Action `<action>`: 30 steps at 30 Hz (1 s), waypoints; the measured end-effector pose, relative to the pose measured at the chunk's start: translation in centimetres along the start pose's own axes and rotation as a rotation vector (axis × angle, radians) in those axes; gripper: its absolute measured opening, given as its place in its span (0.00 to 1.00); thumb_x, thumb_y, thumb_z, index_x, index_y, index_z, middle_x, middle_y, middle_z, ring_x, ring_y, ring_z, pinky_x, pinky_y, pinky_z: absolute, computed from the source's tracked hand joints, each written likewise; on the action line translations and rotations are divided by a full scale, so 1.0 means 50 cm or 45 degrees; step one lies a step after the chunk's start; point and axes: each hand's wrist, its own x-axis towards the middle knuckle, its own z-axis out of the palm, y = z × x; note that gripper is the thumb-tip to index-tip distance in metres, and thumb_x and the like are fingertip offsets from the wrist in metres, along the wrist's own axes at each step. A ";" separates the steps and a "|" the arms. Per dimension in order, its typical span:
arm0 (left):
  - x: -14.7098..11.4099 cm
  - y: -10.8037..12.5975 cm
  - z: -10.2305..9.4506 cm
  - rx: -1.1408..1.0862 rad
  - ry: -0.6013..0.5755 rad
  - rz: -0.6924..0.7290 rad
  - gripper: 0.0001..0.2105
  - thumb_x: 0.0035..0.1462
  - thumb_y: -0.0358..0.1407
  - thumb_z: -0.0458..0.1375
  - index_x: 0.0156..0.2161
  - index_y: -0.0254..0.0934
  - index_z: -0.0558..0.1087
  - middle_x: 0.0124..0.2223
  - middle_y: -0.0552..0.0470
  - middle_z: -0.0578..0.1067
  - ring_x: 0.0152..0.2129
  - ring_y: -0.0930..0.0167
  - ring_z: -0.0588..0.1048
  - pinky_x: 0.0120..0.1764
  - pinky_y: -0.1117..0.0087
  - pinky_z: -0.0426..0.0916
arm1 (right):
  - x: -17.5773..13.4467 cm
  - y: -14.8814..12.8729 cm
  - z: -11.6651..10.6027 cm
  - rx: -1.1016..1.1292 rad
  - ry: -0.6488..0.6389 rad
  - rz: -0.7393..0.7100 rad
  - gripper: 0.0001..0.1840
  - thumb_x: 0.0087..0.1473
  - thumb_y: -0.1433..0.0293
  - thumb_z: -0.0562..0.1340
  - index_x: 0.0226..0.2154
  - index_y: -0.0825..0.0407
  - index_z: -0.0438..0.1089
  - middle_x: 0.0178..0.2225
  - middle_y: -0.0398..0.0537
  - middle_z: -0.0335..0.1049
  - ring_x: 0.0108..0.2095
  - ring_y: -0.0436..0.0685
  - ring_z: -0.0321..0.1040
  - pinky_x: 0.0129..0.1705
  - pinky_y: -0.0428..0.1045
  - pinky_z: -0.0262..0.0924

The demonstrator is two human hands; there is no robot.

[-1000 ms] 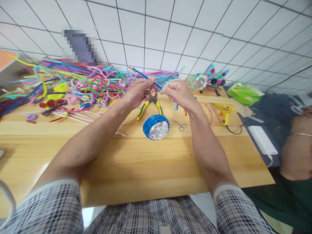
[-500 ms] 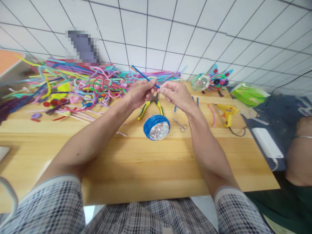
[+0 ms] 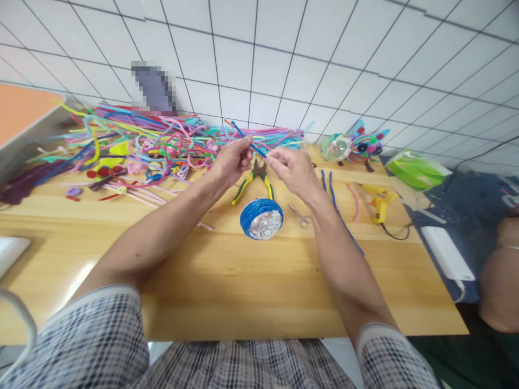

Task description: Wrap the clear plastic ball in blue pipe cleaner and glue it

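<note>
A blue pipe cleaner (image 3: 258, 151) stretches between my two hands above the table. My left hand (image 3: 234, 159) pinches it with thumb and forefinger, and one end sticks out up and to the left. My right hand (image 3: 292, 168) grips the other end in closed fingertips. Just below the hands lie yellow-green pliers (image 3: 242, 189), jaws pointing away from me. Nearer to me sits a round ball (image 3: 261, 218) wrapped in blue, with a shiny, clear-looking face. Small scissors (image 3: 301, 217) rest to its right, and more blue pipe cleaners (image 3: 332, 189) lie beside my right forearm.
A tangled heap of coloured pipe cleaners (image 3: 162, 143) fills the back left. At the back right stands a colourful eared figure (image 3: 365, 145). A yellow glue gun (image 3: 379, 201), a green packet (image 3: 416, 168) and a white power strip (image 3: 446, 253) are on the right, near another person's arm (image 3: 503, 281).
My hands have drawn slightly apart, showing more of the blue pipe cleaner between them. The camera view has shifted a little, so things appear lower.
</note>
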 end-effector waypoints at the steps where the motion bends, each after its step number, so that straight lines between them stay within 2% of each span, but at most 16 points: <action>1: 0.004 -0.002 -0.003 -0.010 0.003 0.020 0.21 0.72 0.36 0.64 0.26 0.38 0.65 0.19 0.60 0.69 0.11 0.82 0.59 0.16 0.79 0.51 | 0.000 0.002 0.000 0.012 -0.022 0.012 0.09 0.66 0.65 0.63 0.33 0.49 0.75 0.24 0.40 0.67 0.30 0.55 0.63 0.35 0.50 0.51; 6: 0.028 -0.004 -0.019 -0.068 0.036 0.131 0.24 0.69 0.46 0.70 0.27 0.39 0.65 0.20 0.62 0.69 0.11 0.82 0.60 0.16 0.77 0.52 | 0.005 0.017 -0.006 0.034 -0.144 0.065 0.12 0.66 0.63 0.62 0.32 0.49 0.75 0.20 0.37 0.63 0.26 0.54 0.59 0.34 0.50 0.51; 10: 0.029 0.007 -0.020 -0.072 0.017 0.159 0.23 0.70 0.48 0.70 0.29 0.39 0.69 0.20 0.61 0.68 0.13 0.81 0.59 0.17 0.77 0.53 | 0.010 0.026 0.001 0.020 -0.145 0.047 0.10 0.63 0.67 0.64 0.30 0.50 0.76 0.21 0.38 0.62 0.28 0.53 0.58 0.35 0.50 0.50; 13: 0.018 0.018 -0.012 -0.036 0.037 0.187 0.21 0.70 0.51 0.69 0.31 0.40 0.73 0.21 0.60 0.69 0.14 0.80 0.59 0.17 0.75 0.54 | 0.012 0.034 0.005 0.109 -0.140 0.105 0.10 0.64 0.68 0.63 0.30 0.50 0.76 0.21 0.37 0.62 0.27 0.52 0.58 0.34 0.49 0.50; 18: -0.007 0.011 0.009 0.030 -0.129 0.096 0.26 0.67 0.59 0.69 0.32 0.39 0.72 0.26 0.59 0.74 0.13 0.82 0.61 0.18 0.74 0.51 | 0.013 0.049 -0.006 0.259 -0.118 0.282 0.11 0.64 0.68 0.62 0.34 0.51 0.79 0.20 0.36 0.60 0.22 0.50 0.52 0.28 0.48 0.46; 20: -0.017 0.003 0.017 0.081 -0.160 0.051 0.24 0.67 0.57 0.70 0.33 0.38 0.74 0.26 0.59 0.74 0.12 0.81 0.62 0.18 0.74 0.51 | 0.013 0.050 -0.010 0.289 -0.147 0.325 0.10 0.63 0.67 0.63 0.34 0.51 0.79 0.19 0.35 0.59 0.21 0.49 0.50 0.27 0.48 0.43; 24: -0.025 -0.003 0.022 0.098 -0.133 0.008 0.18 0.70 0.46 0.69 0.33 0.36 0.76 0.23 0.59 0.75 0.12 0.80 0.63 0.17 0.74 0.53 | 0.013 0.046 -0.008 0.286 -0.193 0.333 0.09 0.62 0.69 0.63 0.33 0.52 0.78 0.19 0.35 0.58 0.21 0.48 0.49 0.26 0.48 0.41; 28: -0.020 0.000 0.021 0.041 -0.096 -0.023 0.16 0.76 0.36 0.62 0.33 0.33 0.76 0.23 0.57 0.76 0.11 0.81 0.64 0.17 0.77 0.55 | 0.011 0.039 -0.003 0.292 -0.178 0.317 0.09 0.63 0.70 0.62 0.34 0.53 0.78 0.19 0.35 0.58 0.21 0.48 0.49 0.25 0.48 0.40; 30: -0.018 -0.001 0.021 -0.020 -0.091 -0.014 0.16 0.78 0.34 0.60 0.33 0.32 0.77 0.23 0.56 0.77 0.12 0.82 0.65 0.17 0.78 0.56 | 0.010 0.036 -0.003 0.336 -0.183 0.304 0.08 0.62 0.70 0.62 0.34 0.53 0.78 0.19 0.35 0.58 0.21 0.47 0.49 0.25 0.48 0.40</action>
